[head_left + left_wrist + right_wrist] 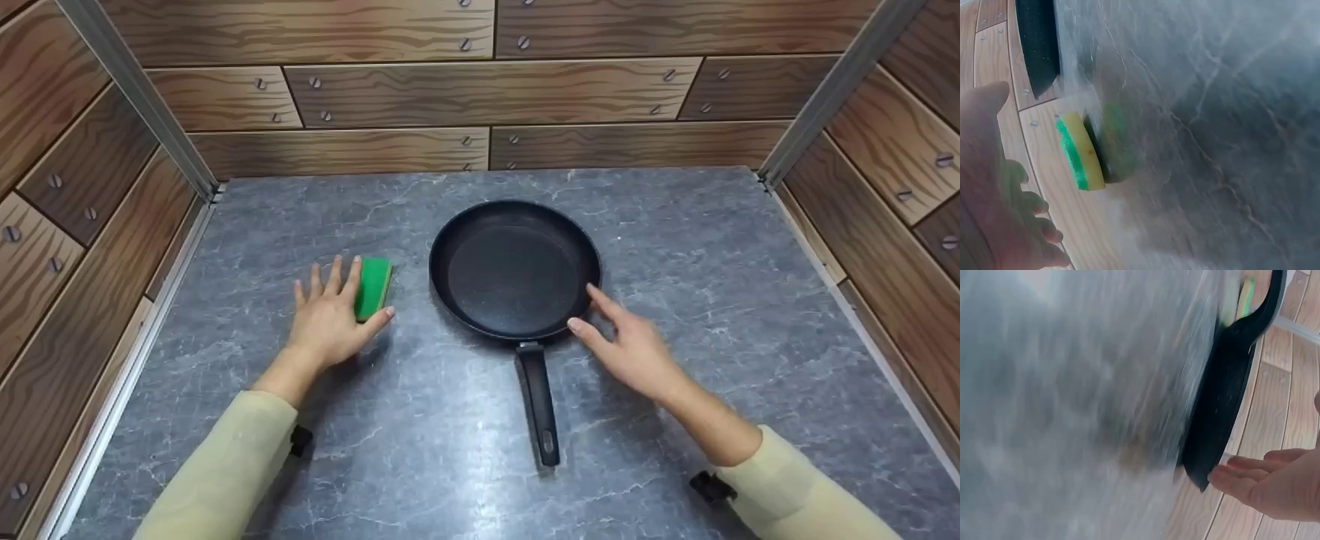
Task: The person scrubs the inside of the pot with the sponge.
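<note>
A green-topped sponge (373,285) with a yellow body lies flat on the table, left of the black frying pan (517,274). My left hand (326,326) is spread over the sponge's left side, thumb out to the right. In the left wrist view a gap shows between those fingers (1036,202) and the sponge (1081,152). The pan's handle (538,409) points towards me. At the pan's right rim is my right hand (637,352), its fingers extended and thumb apart. In the right wrist view its fingertips (1221,479) are right by the pan's edge (1216,410).
A grey marbled tabletop (465,435) carries both things. Wood-plank panels (487,94) wall in the back and both sides, with metal posts (139,86) at the corners. Small black devices (712,486) sit at both sleeve cuffs.
</note>
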The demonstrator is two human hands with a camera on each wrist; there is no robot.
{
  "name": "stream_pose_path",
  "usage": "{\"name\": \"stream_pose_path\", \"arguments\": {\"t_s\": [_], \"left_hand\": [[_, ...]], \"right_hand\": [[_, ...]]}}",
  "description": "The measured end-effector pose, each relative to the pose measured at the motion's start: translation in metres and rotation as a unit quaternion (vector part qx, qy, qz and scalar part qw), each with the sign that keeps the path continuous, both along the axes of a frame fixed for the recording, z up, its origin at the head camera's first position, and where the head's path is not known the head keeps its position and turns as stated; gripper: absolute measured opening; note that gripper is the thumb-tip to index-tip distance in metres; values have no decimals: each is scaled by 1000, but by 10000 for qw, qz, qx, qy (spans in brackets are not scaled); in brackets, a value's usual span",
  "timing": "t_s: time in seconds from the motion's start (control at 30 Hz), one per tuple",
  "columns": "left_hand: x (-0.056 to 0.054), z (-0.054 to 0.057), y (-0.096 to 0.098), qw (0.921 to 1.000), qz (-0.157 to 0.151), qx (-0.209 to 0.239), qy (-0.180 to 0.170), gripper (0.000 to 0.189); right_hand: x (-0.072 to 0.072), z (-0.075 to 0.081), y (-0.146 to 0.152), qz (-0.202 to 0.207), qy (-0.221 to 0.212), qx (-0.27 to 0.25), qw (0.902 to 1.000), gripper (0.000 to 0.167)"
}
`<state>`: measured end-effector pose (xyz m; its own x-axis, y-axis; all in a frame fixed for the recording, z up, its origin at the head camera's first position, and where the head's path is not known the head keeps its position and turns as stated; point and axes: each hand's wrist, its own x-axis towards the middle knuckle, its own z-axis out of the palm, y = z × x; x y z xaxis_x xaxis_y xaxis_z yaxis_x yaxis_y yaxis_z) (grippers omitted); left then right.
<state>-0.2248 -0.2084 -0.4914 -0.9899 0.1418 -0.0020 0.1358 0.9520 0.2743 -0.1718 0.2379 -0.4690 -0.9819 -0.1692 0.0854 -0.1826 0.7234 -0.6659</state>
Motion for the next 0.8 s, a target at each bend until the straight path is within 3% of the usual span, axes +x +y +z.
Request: {"name": "stream_pose_path", "arguments": {"t_s": [0.17, 0.3, 0.47, 0.63, 0.8], "left_hand": [[-9, -3, 2, 9997, -20, 225, -54, 100], [-15, -6, 3, 9990, 25, 434, -54, 95], [-20, -10, 4, 9979, 134, 634, -22, 92], [-23, -14, 5, 9961, 234, 852, 5, 89], [-25, -17, 6, 9947, 286, 988, 57, 85]], "right_hand": [[13, -1, -10, -43, -499, -921, 9945, 69], [22, -5, -17, -82, -1047, -1599, 9815, 63], [30, -7, -23, -32, -1795, -2321, 9560, 65], [33, -12, -27, 93, -2443, -2934, 9242, 71], [34, -19, -31, 235, -2880, -3360, 8965, 76]]}}
